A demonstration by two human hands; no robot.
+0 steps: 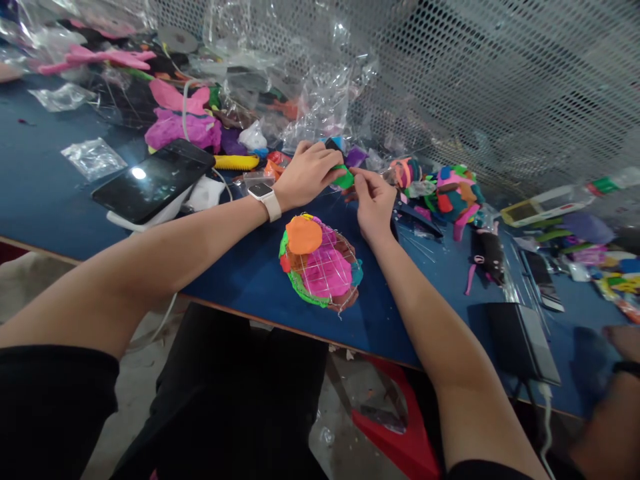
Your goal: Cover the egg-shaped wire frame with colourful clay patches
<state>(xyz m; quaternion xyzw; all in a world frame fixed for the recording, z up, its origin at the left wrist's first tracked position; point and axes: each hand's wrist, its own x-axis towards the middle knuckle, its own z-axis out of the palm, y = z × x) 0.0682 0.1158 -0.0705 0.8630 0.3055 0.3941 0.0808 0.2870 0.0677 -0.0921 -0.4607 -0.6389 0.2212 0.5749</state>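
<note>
My left hand (311, 172), with a white watch (264, 195) on its wrist, is closed at the fingertips on a bright green piece of modelling clay (344, 177). From the other side, my right hand (374, 200) pinches at the right edge of that same piece. Below them on the table lies a flat round clay work (327, 270) of pink, brown, green and teal patches under a wire grid. An orange clay disc (304, 235) sits on its upper left part. The fingertips partly hide the green piece.
Left of my arm, a phone (155, 180) rests tilted near a yellow-handled cutter (237, 162). Clear plastic bags and clay lumps line the perforated metal panel (480, 73). Clay figures, a plastic bottle (550, 200) and a black box (523, 340) stand rightward. Another person's arm (613, 407) shows at far right.
</note>
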